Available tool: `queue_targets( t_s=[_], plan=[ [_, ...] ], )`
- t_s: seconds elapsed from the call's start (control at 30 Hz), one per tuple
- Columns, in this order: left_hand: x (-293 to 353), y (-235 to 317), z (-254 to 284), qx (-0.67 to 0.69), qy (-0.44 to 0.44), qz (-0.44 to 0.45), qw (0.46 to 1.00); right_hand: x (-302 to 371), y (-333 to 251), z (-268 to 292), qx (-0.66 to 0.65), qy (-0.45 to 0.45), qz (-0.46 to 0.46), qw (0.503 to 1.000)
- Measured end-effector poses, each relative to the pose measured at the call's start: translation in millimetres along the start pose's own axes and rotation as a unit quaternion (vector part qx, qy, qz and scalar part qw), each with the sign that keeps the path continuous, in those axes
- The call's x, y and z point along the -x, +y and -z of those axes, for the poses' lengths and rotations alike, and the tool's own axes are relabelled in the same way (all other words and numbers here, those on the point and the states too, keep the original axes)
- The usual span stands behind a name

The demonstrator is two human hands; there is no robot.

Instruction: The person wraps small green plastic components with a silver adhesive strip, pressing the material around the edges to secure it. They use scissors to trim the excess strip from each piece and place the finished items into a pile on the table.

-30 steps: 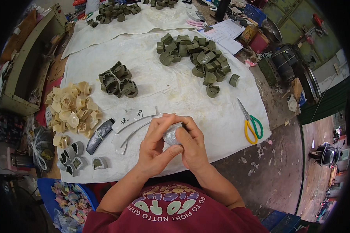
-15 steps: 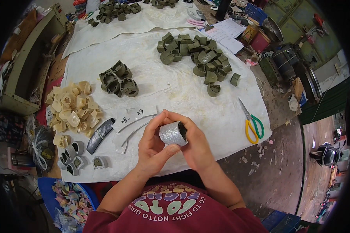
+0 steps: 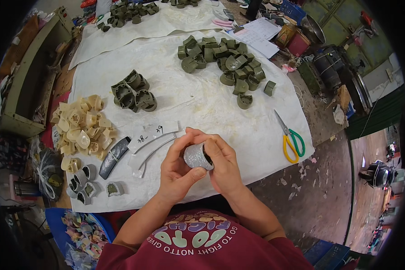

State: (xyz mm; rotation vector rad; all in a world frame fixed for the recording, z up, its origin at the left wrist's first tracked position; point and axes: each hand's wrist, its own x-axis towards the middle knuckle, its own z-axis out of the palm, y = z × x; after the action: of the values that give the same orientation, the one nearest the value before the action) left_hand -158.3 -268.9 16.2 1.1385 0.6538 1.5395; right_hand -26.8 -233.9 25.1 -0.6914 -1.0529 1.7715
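Observation:
Above the near edge of the table, both hands hold a shoe heel (image 3: 196, 157) wrapped in silver glitter material, its dark green inside showing at the right end. My left hand (image 3: 174, 173) cups it from the left, thumb along its lower side. My right hand (image 3: 225, 168) grips the right end, with the thumb over the upper rim. Just left of the hands lie pale curved strips (image 3: 153, 143) with handwriting on one, and a dark grey bundle of strips (image 3: 114, 157). Several silver-covered heels (image 3: 90, 189) stand at the near left corner.
Beige heels (image 3: 78, 126) are heaped at the left. Bare green heels stand in a cluster (image 3: 134, 92) and a larger pile (image 3: 225, 58) farther back. Scissors (image 3: 289, 139) lie at the right on the white sheet (image 3: 180, 99). A blue bin (image 3: 54, 220) of scraps stands lower left.
My right thumb has moved onto the heel's upper right rim, and the fingers have shifted around it. The heel has turned slightly in my hands. The view has shifted a little.

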Motion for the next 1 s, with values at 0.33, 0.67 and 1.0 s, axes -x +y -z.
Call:
queue_targets(
  t_s=[0.33, 0.67, 1.0],
  plan=[
    [3, 3, -5, 0.138, 0.105, 0.075, 0.982, -3, -17, 14, 0.517, -0.057, 0.268, 0.811],
    [1, 7, 1, 0.270, 0.017, 0.163, 0.949, 1, -24, 18, 0.037, -0.143, -0.021, 0.989],
    [3, 6, 11, 0.377, -0.031, 0.221, 0.899, -3, -19, 24, -0.063, -0.139, -0.135, 0.979]
  ],
)
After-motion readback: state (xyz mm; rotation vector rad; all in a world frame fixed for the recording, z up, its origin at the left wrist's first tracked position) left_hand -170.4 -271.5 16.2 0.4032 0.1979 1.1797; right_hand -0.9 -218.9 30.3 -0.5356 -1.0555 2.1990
